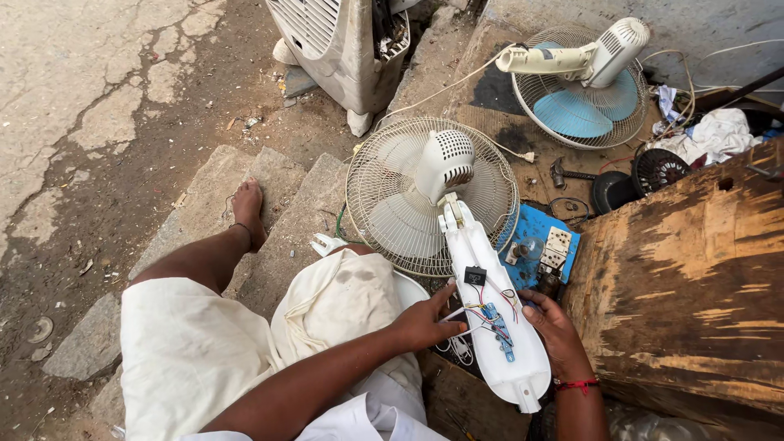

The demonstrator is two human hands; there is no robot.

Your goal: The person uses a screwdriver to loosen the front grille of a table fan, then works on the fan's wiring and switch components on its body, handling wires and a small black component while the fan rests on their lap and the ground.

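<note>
Both hands working at the opened fan base.
Left hand (425,321) is pinching a thin white tool against the white fan base (498,327), fingers closed; right hand (555,331) is cupping its far edge, grip half hidden. Blue circuit board (496,321) and wiring are lying exposed. Wooden bench (686,286) is crowding the right; stone step (269,204) is lying open on the left.
</note>
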